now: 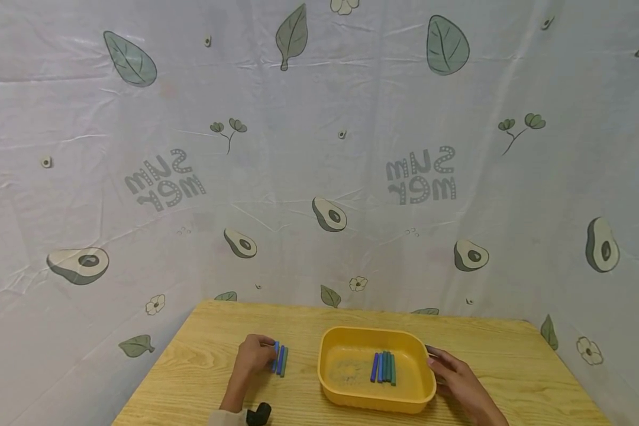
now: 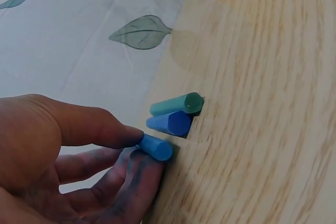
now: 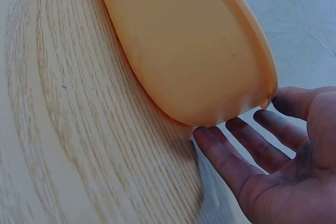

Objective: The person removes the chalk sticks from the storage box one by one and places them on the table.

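Observation:
My left hand [image 1: 257, 353] pinches a light blue chalk stick [image 2: 157, 148] between thumb and fingers, low over the wooden table. Close beside it lie a darker blue chalk stick [image 2: 170, 123] and a green chalk stick [image 2: 176, 104], side by side. A yellow plastic tray [image 1: 373, 399] stands to their right, with several purple, blue and green chalk sticks [image 1: 383, 367] lined up on its floor. My right hand [image 1: 460, 378] is at the tray's right end, its loosely spread fingertips [image 3: 207, 136] touching the outer wall and its thumb up by the rim. Dark dust marks the fingers of both hands.
The wooden table [image 1: 298, 319] ends at a pale curtain [image 1: 298, 177] printed with leaves and avocados. Grey smudges mark the left part of the tray floor. A small black object [image 1: 258, 414] sits at the left sleeve cuff [image 1: 226, 418].

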The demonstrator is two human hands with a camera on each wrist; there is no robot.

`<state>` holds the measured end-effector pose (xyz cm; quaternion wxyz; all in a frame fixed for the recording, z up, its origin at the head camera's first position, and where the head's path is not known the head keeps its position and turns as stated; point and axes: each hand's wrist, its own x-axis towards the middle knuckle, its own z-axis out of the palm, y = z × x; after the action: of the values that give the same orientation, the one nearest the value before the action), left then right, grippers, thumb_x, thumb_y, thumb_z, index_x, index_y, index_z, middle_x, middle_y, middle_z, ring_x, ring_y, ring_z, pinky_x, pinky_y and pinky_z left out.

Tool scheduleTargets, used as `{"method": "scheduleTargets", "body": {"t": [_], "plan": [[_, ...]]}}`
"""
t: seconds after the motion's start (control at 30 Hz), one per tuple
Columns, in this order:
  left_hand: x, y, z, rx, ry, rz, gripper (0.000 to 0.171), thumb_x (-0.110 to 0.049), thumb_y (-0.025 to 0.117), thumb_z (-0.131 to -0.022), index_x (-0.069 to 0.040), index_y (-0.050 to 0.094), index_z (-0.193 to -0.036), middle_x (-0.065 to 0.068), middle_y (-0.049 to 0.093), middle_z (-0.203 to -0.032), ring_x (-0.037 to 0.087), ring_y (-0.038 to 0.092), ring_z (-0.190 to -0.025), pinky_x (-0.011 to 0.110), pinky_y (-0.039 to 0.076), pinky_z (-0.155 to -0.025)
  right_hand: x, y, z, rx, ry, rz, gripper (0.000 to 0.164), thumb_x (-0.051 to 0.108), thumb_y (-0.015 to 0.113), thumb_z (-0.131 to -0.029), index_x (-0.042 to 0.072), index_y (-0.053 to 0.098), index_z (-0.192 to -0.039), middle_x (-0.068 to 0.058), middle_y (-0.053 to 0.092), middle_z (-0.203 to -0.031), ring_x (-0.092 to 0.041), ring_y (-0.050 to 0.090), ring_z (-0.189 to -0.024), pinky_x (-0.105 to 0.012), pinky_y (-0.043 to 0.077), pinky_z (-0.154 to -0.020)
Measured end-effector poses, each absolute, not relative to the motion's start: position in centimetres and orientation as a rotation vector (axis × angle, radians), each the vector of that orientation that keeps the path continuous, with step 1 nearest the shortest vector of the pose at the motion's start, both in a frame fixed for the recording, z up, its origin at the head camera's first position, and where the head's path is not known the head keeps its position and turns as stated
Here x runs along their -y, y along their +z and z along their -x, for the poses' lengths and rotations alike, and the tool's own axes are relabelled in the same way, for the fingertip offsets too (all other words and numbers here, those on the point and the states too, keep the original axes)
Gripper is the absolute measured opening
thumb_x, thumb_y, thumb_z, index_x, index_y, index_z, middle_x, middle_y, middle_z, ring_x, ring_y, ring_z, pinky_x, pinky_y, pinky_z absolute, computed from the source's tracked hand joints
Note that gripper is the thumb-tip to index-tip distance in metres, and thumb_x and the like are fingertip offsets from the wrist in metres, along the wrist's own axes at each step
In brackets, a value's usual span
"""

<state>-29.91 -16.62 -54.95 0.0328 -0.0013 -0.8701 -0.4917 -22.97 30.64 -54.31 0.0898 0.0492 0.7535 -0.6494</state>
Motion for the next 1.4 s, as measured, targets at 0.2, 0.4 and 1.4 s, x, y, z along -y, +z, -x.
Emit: {"method": "scheduleTargets", "body": {"t": [0.2, 0.4, 1.4], "plan": [[16.2, -54.9, 29.7, 2.683, -1.396, 0.001, 0.033, 0.0, 0.068, -0.078, 0.01, 0.079, -0.109, 0.018, 0.08, -0.092, 0.02, 0.071, -0.072, 0.036, 0.06, -0.063, -30.8, -54.3, 22.9, -2.224, -1.932, -0.117, 0.073, 0.037, 0.054, -0.114, -0.008, 0.028, -0.166, -0.034, 0.049, -0.157, -0.031, 0.072, -0.124, -0.049, 0.063, -0.097], [16.1, -54.9, 29.6, 2.702, -1.313, -0.022, 0.033, -0.002, 0.073, -0.076, 0.007, 0.08, -0.107, 0.017, 0.08, -0.093, 0.021, 0.068, -0.076, 0.038, 0.058, -0.065, -30.8, -54.3, 22.9, -2.225, -1.93, -0.11, 0.073, 0.037, 0.053, -0.114, -0.008, 0.028, -0.166, -0.035, 0.046, -0.16, -0.032, 0.071, -0.126, -0.049, 0.063, -0.098], [13.8, -52.3, 28.6, 2.647, -1.56, 0.089, 0.039, -0.003, 0.071, -0.089, 0.015, 0.071, -0.125, 0.02, 0.08, -0.098, 0.022, 0.071, -0.07, 0.031, 0.055, -0.061, -30.3, -54.2, 23.0, -2.249, -1.945, -0.191, 0.066, 0.033, 0.053, -0.114, -0.005, 0.034, -0.164, -0.034, 0.048, -0.158, -0.035, 0.07, -0.126, -0.049, 0.064, -0.095]]}}
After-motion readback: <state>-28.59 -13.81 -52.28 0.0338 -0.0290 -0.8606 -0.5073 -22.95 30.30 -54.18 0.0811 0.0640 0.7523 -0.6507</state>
